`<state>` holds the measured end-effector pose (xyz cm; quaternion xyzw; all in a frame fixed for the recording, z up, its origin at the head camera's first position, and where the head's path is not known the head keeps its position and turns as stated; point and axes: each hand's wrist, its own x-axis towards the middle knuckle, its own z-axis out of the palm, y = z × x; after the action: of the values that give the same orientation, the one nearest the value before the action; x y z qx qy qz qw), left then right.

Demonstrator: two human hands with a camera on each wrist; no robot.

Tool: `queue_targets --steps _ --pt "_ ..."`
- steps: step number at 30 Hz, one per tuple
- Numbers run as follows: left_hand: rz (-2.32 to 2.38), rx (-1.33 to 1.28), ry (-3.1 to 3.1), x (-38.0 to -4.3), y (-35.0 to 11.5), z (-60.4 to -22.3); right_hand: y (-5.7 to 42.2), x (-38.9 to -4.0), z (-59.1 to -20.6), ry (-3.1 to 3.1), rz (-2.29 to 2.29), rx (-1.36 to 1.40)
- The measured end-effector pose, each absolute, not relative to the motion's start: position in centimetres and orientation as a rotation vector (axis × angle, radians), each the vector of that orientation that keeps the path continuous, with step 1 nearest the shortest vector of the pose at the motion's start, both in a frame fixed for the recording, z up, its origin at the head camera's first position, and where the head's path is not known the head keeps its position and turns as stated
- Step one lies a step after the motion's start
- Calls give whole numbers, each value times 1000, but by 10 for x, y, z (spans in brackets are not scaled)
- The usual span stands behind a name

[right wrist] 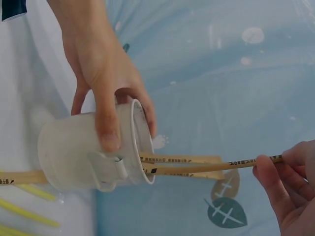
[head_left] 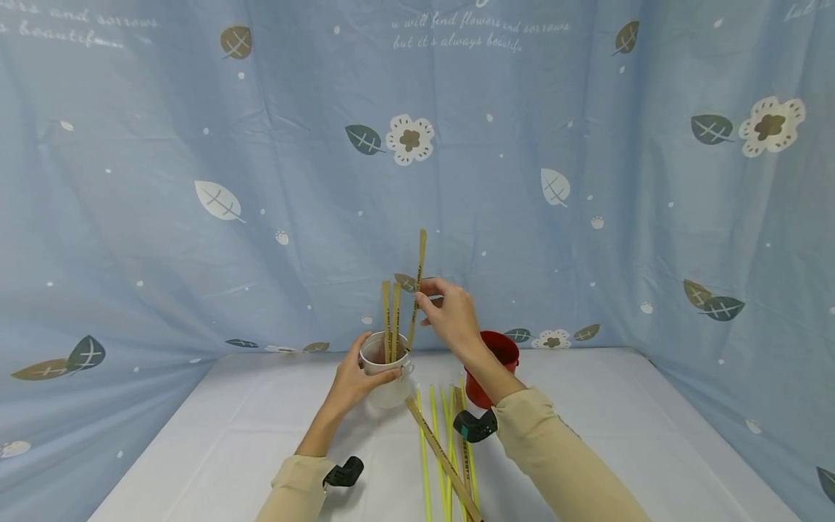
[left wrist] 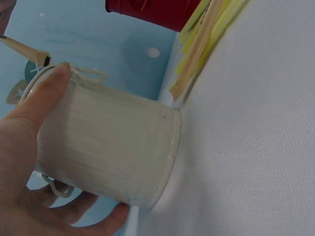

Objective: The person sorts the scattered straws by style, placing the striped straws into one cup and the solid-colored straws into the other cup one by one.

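My left hand (head_left: 351, 383) grips a small white metal bucket (head_left: 390, 391) near its rim, thumb on one side and fingers around the other. Two slim brown paper-wrapped sticks (head_left: 396, 312) with black print stand upright in the bucket. With thumb and fingertips, my right hand (head_left: 451, 317) pinches a third brown paper-wrapped stick (head_left: 421, 255) above the bucket, slightly tilted. In the right wrist view, that stick's lower end (right wrist: 153, 171) is at the bucket's rim; whether it is inside, I cannot tell.
A red bucket (head_left: 481, 391) stands to the right, partly behind my right forearm. Several thin yellow sticks (head_left: 424, 464) and more brown wrapped sticks (head_left: 435, 446) lie on the white tabletop (head_left: 261, 428) in front of the buckets. A blue patterned curtain (head_left: 313, 217) hangs behind.
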<state>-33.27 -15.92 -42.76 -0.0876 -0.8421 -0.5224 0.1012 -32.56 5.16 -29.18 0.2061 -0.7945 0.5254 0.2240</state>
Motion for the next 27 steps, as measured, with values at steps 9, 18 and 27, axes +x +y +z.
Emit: queue_targets --steps 9,18,27 --pt "-1558 -254 -2482 -332 -159 -427 46 -330 -295 -2170 1512 560" --pt "-1548 -256 -2492 -332 -157 -426 44 -333 -311 -2190 1606 541" --pt "-1549 -242 -2495 -332 -158 -427 36 -335 -340 -2243 1615 545"
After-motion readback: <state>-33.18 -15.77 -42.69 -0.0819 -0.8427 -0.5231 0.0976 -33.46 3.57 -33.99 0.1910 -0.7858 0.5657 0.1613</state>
